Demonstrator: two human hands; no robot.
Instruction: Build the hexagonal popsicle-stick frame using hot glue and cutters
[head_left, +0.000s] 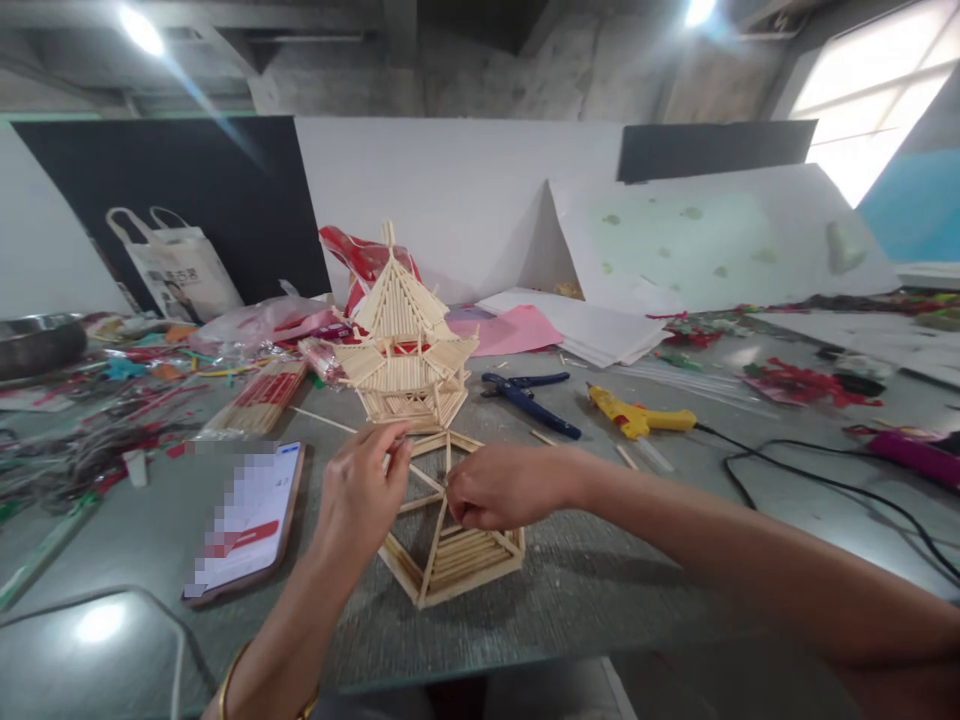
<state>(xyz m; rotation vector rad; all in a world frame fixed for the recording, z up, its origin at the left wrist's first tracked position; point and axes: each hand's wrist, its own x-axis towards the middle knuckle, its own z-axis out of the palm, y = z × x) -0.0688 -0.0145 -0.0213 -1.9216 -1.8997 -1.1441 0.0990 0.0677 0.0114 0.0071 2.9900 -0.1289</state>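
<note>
A six-sided frame of thin wooden sticks point(429, 560) lies on the table before me, with spokes meeting near its middle. One near section is filled with parallel sticks, while other sections show open gaps. My left hand point(364, 485) is at the frame's far left side, thumb and fingers pinched together; what they grip cannot be made out. Over the frame's centre, my right hand point(495, 487) is closed with fingertips pointing down, hiding whatever is in them. Just behind stands a tiered pavilion model point(405, 365) of the same sticks. A thin stick point(322, 419) extends leftward from behind my left hand.
Blue-handled pliers point(529, 402) and a yellow glue gun point(641, 412) with a black cord point(825, 483) lie to the right. On the left are a phone point(251, 525) and a packet of sticks point(255, 397). Pink paper point(517, 330) and craft scraps lie farther back.
</note>
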